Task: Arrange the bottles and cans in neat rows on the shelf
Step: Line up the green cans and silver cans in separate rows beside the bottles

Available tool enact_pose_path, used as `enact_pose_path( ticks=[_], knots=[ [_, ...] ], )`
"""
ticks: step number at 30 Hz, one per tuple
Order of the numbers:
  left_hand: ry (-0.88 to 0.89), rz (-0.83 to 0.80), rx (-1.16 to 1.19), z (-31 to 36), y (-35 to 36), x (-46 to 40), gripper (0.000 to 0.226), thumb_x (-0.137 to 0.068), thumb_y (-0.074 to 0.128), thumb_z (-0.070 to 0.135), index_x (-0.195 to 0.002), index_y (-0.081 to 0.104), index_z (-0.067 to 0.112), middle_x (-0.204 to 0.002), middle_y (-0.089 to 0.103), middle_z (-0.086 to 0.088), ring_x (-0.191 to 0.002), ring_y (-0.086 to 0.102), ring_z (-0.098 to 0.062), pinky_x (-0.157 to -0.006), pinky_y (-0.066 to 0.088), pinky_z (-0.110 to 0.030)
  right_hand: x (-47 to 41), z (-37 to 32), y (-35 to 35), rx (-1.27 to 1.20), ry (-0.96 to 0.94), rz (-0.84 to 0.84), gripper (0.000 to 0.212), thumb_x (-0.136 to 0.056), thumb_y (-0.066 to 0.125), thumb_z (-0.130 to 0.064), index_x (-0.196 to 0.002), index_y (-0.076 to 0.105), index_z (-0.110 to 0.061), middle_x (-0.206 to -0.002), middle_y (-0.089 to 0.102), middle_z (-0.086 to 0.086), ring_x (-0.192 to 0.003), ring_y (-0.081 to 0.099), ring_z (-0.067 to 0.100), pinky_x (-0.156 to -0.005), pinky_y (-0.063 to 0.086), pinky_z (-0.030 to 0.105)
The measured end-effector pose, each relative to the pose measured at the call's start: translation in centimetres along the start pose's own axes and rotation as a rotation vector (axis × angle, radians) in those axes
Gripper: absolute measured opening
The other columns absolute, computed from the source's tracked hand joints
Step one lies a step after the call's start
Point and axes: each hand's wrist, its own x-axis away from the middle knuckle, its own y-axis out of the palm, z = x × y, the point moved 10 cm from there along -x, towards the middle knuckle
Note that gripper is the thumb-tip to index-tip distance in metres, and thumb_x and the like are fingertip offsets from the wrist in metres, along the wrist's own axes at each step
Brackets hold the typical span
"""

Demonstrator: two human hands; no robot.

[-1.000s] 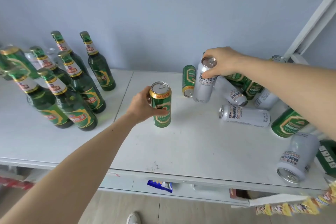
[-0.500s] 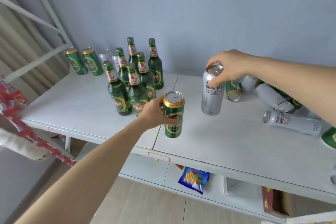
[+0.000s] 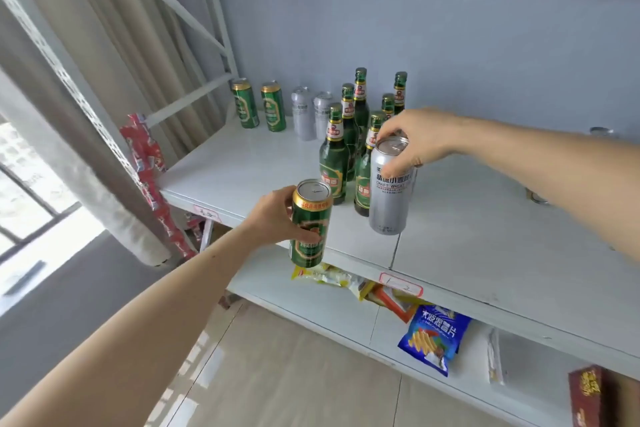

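Note:
My left hand [image 3: 273, 218] grips a green can [image 3: 310, 224] with a gold rim, upright, in the air at the front edge of the white shelf [image 3: 242, 163]. From above, my right hand [image 3: 412, 139] holds a tall silver can [image 3: 389, 187] by its top, upright and just over the shelf. Right behind the silver can stands a cluster of several green bottles [image 3: 334, 163]. At the back left, two green cans [image 3: 258, 107] and two silver cans [image 3: 311, 113] stand in a row by the wall.
A diagonal brace and post of the shelf frame [image 3: 221, 55] rise at the left, with curtains [image 3: 104, 55] beyond. The lower shelf [image 3: 311, 302] holds snack bags, among them a blue one [image 3: 433, 336]. A can top [image 3: 601, 131] shows at far right.
Both hands have carried their cans leftward, from the pile of lying cans toward the bottles. The view has swung left, so the lying cans are out of sight and the back-left row shows.

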Motion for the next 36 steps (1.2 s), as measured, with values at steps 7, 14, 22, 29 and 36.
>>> enact_pose_path(
  ticks=[7,14,22,29,36],
  knots=[
    [-0.093,0.128,0.064,-6.7,-8.5,0.3,0.082,-0.041,0.090,0.044,-0.115,0.060,0.022,-0.104,0.070,0.008,-0.097,0.066,-0.015,-0.087,0.056,-0.042,-6.1,-8.8,-0.8,0.059,-0.104,0.038,0.062,-0.069,0.078,-0.048,-0.126,0.059,-0.030,-0.121,0.059,-0.008,-0.100,0.061,0.020,-0.068,0.047,0.024],
    [-0.132,0.314,0.058,-10.8,-16.4,-3.6,0.074,-0.056,0.092,0.028,-0.120,0.059,0.019,-0.110,0.067,0.005,-0.098,0.061,-0.015,-0.084,0.048,-0.028,-14.6,-13.6,-1.6,0.057,-0.141,0.016,0.067,-0.069,0.079,-0.047,-0.129,0.056,-0.029,-0.119,0.062,0.002,-0.094,0.067,0.024,-0.073,0.056,0.032],
    [-0.175,0.353,0.094,-15.4,-21.9,-10.4,0.077,-0.054,0.093,0.026,-0.122,0.058,0.020,-0.114,0.066,0.005,-0.103,0.059,-0.015,-0.089,0.049,-0.033,-24.9,-14.5,-1.5,0.041,-0.092,0.044,0.053,-0.065,0.081,-0.041,-0.113,0.063,-0.026,-0.105,0.065,0.002,-0.083,0.068,0.024,-0.066,0.058,0.033],
    [-0.167,0.279,0.082,-19.8,-24.5,-19.3,0.075,-0.050,0.094,0.025,-0.118,0.061,0.017,-0.112,0.068,0.003,-0.102,0.062,-0.017,-0.089,0.050,-0.032,-32.4,-11.0,0.0,-0.038,0.089,0.121,0.053,-0.066,0.084,-0.036,-0.114,0.065,-0.021,-0.109,0.065,0.001,-0.098,0.059,0.023,-0.077,0.051,0.030],
    [-0.092,0.126,0.107,-23.4,-25.5,-28.7,0.071,-0.054,0.092,0.018,-0.115,0.057,0.018,-0.111,0.065,0.005,-0.105,0.059,-0.017,-0.095,0.048,-0.036,-36.9,-7.3,1.9,-0.093,0.359,0.211,0.058,-0.062,0.084,-0.037,-0.116,0.065,-0.023,-0.112,0.066,0.002,-0.106,0.059,0.027,-0.089,0.052,0.039]
  ],
)
